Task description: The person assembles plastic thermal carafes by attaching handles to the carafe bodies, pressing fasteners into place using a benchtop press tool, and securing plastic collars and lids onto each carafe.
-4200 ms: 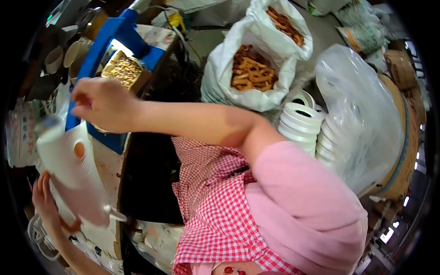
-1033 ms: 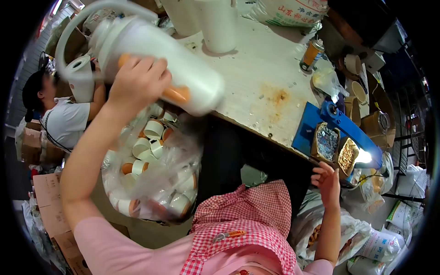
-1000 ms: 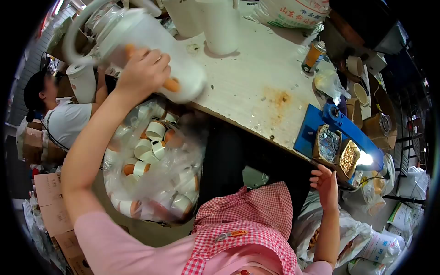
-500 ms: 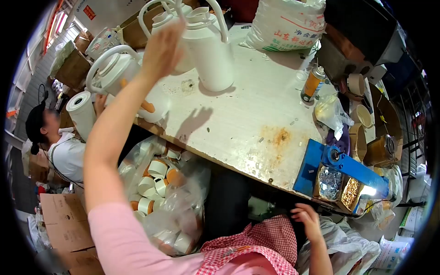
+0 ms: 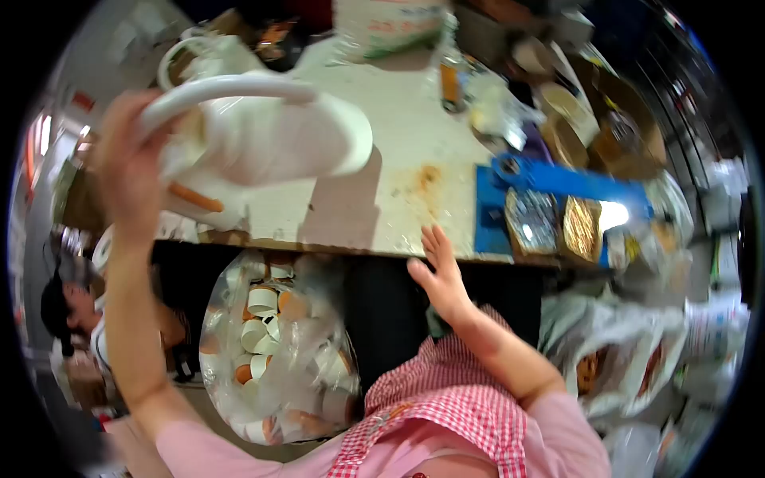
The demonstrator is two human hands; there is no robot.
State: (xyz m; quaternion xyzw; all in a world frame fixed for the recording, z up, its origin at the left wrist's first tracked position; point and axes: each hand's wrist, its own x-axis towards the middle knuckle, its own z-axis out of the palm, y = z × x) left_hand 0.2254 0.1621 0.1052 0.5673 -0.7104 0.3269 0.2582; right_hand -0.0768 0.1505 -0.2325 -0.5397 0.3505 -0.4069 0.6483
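Note:
My left hand (image 5: 131,151) is closed on the handle of a white vacuum jug (image 5: 279,135). Lying nearly sideways in the air, the jug has its base toward the right and casts a shadow on the table (image 5: 398,215); motion smears its top. My right hand (image 5: 440,275) is apart from it, empty, fingers stretched out over the front table edge. Partly hidden behind my left hand is another white jug with an orange-brown handle (image 5: 195,197). Farther back stands one more white jug (image 5: 215,60).
A blue hand press (image 5: 574,179) with boxes of silver parts (image 5: 532,223) and gold parts (image 5: 583,231) stands right. A spray can (image 5: 453,84) and a white sack (image 5: 390,28) are behind. Below is a plastic bag of white-and-orange caps (image 5: 271,342). A co-worker (image 5: 80,311) sits left.
My left hand has taken hold of a white jug, which was upright, and tipped it sideways toward me. My right hand has risen from my lap to the table edge. The view has shifted.

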